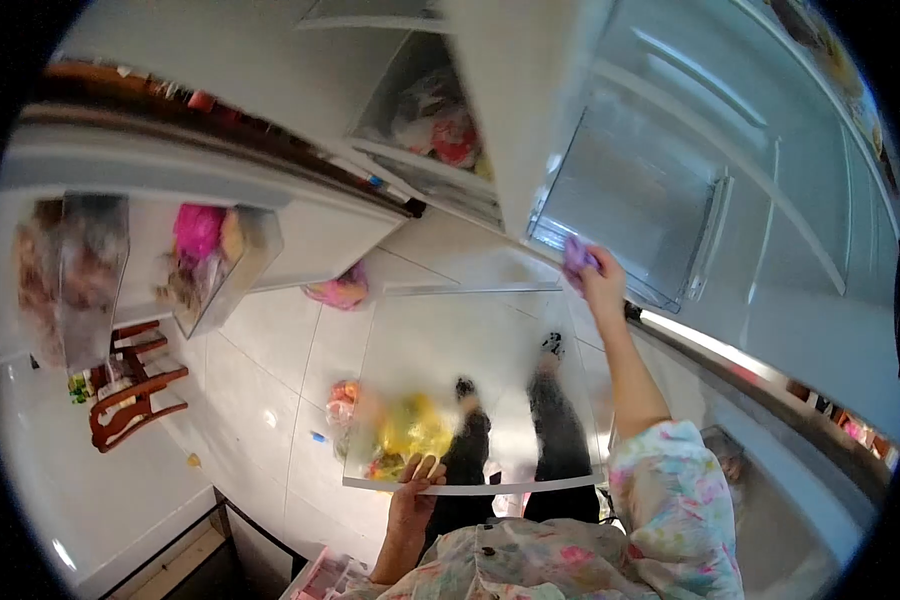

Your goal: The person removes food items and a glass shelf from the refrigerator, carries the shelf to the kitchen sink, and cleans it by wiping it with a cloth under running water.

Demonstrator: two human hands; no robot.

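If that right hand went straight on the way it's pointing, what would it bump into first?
Beyond the purple cloth it holds, the right hand would probably meet the fridge first, around its lower inside edge; the exact depth is unclear.

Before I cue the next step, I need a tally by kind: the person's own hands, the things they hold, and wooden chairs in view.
Hands: 2, left hand and right hand
Purple cloth: 1
Clear shelf panel: 1
Wooden chair: 1
Total: 5
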